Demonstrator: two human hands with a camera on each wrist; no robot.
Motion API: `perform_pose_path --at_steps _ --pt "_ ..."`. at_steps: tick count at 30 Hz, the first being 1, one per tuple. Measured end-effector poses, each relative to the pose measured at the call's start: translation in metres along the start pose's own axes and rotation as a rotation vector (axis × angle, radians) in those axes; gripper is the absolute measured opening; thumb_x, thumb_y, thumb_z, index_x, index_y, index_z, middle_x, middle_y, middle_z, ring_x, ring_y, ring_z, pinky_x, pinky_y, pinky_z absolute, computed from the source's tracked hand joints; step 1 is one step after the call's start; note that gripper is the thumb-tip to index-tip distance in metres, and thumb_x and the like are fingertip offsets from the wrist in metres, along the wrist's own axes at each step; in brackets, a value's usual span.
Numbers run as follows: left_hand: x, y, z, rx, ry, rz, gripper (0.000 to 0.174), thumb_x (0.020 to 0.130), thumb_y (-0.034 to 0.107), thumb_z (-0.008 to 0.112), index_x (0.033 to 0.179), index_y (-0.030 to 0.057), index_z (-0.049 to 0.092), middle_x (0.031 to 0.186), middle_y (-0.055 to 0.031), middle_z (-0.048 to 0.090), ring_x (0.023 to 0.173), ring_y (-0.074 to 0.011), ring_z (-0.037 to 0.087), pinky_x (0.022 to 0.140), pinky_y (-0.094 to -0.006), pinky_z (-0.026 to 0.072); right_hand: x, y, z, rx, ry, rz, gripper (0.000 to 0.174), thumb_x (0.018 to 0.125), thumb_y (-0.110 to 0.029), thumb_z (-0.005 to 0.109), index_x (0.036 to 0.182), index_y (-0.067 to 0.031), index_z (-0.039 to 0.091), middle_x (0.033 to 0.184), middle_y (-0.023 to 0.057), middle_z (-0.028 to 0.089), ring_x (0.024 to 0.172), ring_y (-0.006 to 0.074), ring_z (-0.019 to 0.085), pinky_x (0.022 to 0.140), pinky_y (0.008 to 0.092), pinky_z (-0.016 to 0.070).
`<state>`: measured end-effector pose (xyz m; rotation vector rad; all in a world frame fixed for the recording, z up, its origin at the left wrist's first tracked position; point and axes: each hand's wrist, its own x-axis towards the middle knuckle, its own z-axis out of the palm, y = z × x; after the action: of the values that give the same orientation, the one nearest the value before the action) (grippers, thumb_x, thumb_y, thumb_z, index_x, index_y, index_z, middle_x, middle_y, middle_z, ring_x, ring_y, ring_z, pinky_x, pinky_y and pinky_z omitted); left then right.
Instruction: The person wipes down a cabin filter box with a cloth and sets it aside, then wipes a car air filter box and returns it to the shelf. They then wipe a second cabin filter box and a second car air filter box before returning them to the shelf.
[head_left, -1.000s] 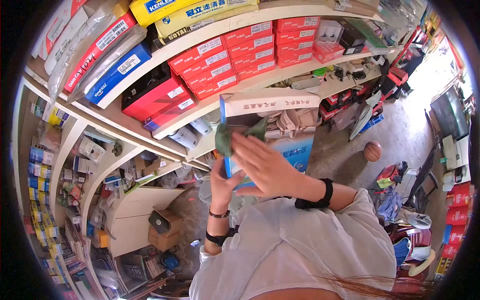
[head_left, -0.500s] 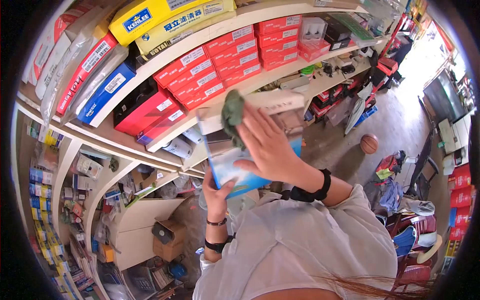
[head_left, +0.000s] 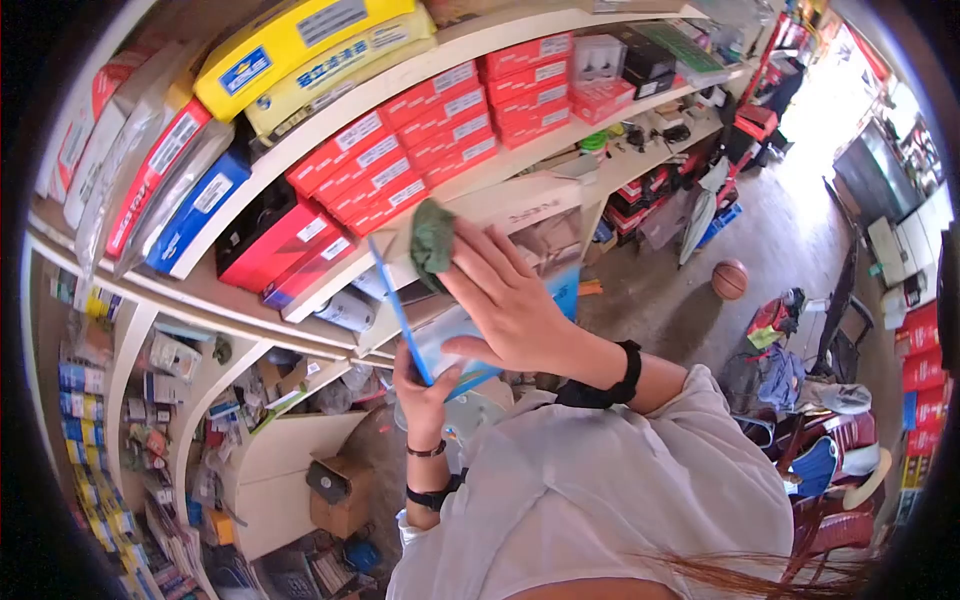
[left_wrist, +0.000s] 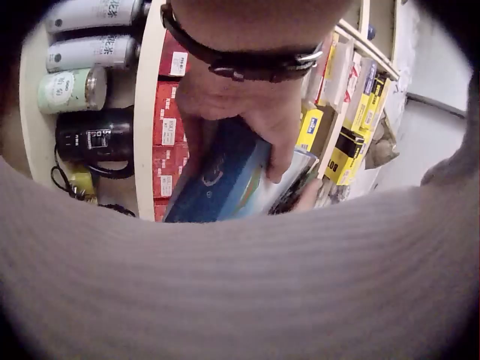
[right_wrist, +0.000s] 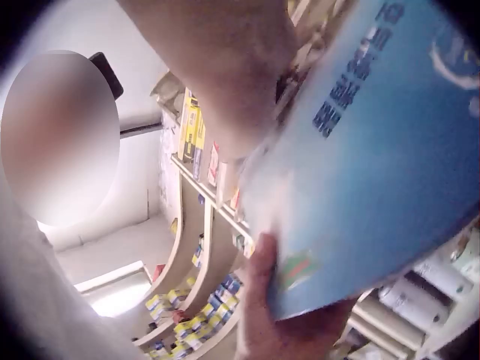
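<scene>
A blue-and-white cardboard box (head_left: 567, 293) with printed lettering is held up in front of the torso. My left hand (head_left: 420, 397) grips its lower left corner, thumb on the blue face. In the right wrist view, the left thumb lies along that corner of the box (right_wrist: 375, 180). My right hand (head_left: 515, 315) lies across the box with long, straight fingers and the thumb spread apart. A crumpled dark green cloth (head_left: 432, 240) is under and beyond its fingertips, at the box's upper left edge. The left wrist view shows the box (left_wrist: 232, 176) beneath the left hand.
Shelves ahead carry stacked red boxes (head_left: 450, 115), yellow filter boxes (head_left: 300, 50) and a blue box (head_left: 200, 215). White canisters (head_left: 347, 310) stand below the red boxes. A basketball (head_left: 729, 279) lies on the floor to the right. A brown carton (head_left: 340, 495) sits at lower left.
The box has tilted and shifted left and lower, its blue left edge now showing. The right hand and green cloth have moved left with it; the left hand keeps its grip.
</scene>
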<state>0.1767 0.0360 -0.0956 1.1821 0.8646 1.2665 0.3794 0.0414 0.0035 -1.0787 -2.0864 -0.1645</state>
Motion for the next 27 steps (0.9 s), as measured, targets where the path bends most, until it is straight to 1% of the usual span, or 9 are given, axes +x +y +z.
perform_pose_path --at_steps 5,7,8,10,11,13,15,18,27 --pt "-0.017 -0.016 -0.039 -0.044 0.146 -0.002 0.074 0.066 0.022 0.088 0.128 -0.0007 0.054 0.117 -0.0076 0.064 0.106 -0.0186 0.062 0.094 -0.0333 0.0493 -0.005 0.027 -0.021 -0.087 0.166 0.219 0.068 0.085 -0.032 0.071 0.136 0.0040 0.044 0.150 0.0262 0.036 0.143 0.0461 0.032 0.115 0.0626 0.0235" --pt "-0.021 -0.027 -0.061 -0.060 0.199 0.030 0.077 0.065 0.025 0.090 0.128 -0.0008 0.054 0.118 -0.0082 0.064 0.107 -0.0189 0.062 0.094 -0.0338 0.0492 -0.012 0.043 -0.039 -0.218 0.265 0.234 0.049 0.093 -0.024 0.066 0.129 0.0041 0.051 0.136 0.0233 0.051 0.129 0.0383 0.051 0.108 0.0517 0.0380" --pt "-0.023 -0.032 -0.071 -0.036 0.154 0.048 0.079 0.067 0.026 0.089 0.130 -0.0007 0.051 0.118 -0.0092 0.063 0.106 -0.0205 0.062 0.094 -0.0356 0.0502 -0.017 0.043 -0.043 -0.216 0.259 0.225 0.049 0.093 -0.024 0.066 0.129 0.0041 0.051 0.136 0.0233 0.051 0.129 0.0383 0.051 0.108 0.0517 0.0380" --pt "-0.033 -0.034 -0.077 -0.058 0.123 0.019 0.083 0.068 0.028 0.088 0.134 -0.0003 0.046 0.120 -0.0106 0.061 0.106 -0.0234 0.062 0.093 -0.0382 0.0514 -0.029 0.037 -0.051 0.219 0.538 0.626 0.030 0.099 -0.015 0.056 0.122 0.0033 0.055 0.117 0.0198 0.063 0.110 0.0309 0.063 0.095 0.0408 0.0483" --pt "-0.038 -0.037 -0.079 -0.063 0.130 0.019 0.083 0.068 0.028 0.088 0.134 -0.0003 0.046 0.120 -0.0106 0.061 0.106 -0.0234 0.062 0.093 -0.0382 0.0514 -0.028 0.038 -0.058 0.199 0.611 0.565 0.027 0.103 -0.012 0.046 0.123 0.0031 0.056 0.104 0.0165 0.068 0.095 0.0258 0.067 0.083 0.0335 0.0513" --pt "-0.043 -0.043 -0.088 -0.149 0.078 -0.026 0.084 0.069 0.028 0.087 0.136 0.0006 0.045 0.121 -0.0107 0.061 0.108 -0.0239 0.062 0.093 -0.0392 0.0515 -0.033 0.033 -0.069 0.321 0.532 0.527 0.032 0.101 -0.014 0.048 0.125 0.0050 0.054 0.114 0.0192 0.065 0.104 0.0295 0.065 0.090 0.0368 0.0493" --pt "-0.046 -0.047 -0.090 -0.174 0.014 -0.038 0.084 0.070 0.026 0.086 0.137 0.0011 0.043 0.122 -0.0110 0.060 0.111 -0.0246 0.061 0.094 -0.0404 0.0510 -0.037 0.032 -0.068 0.483 0.314 0.298 0.038 0.099 -0.019 0.053 0.127 0.0065 0.053 0.123 0.0229 0.060 0.112 0.0328 0.062 0.097 0.0388 0.0461" --pt "-0.046 -0.042 -0.079 -0.305 0.063 -0.051 0.084 0.065 0.027 0.095 0.130 -0.0024 0.050 0.109 -0.0092 0.065 0.092 -0.0181 0.064 0.076 -0.0299 0.0525 -0.036 0.027 -0.056 0.473 0.367 0.305 0.039 0.096 -0.022 0.059 0.121 0.0068 0.054 0.128 0.0257 0.057 0.116 0.0371 0.059 0.101 0.0406 0.0435" --pt "-0.050 -0.043 -0.064 -0.283 0.075 -0.059 0.081 0.070 0.026 0.088 0.132 -0.0020 0.045 0.115 -0.0098 0.062 0.099 -0.0196 0.062 0.084 -0.0327 0.0510 -0.031 0.032 -0.062 0.252 0.487 0.156 0.017 0.086 -0.002 0.067 0.102 0.0029 0.063 0.113 0.0208 0.066 0.110 0.0368 0.062 0.099 0.0443 0.0458"
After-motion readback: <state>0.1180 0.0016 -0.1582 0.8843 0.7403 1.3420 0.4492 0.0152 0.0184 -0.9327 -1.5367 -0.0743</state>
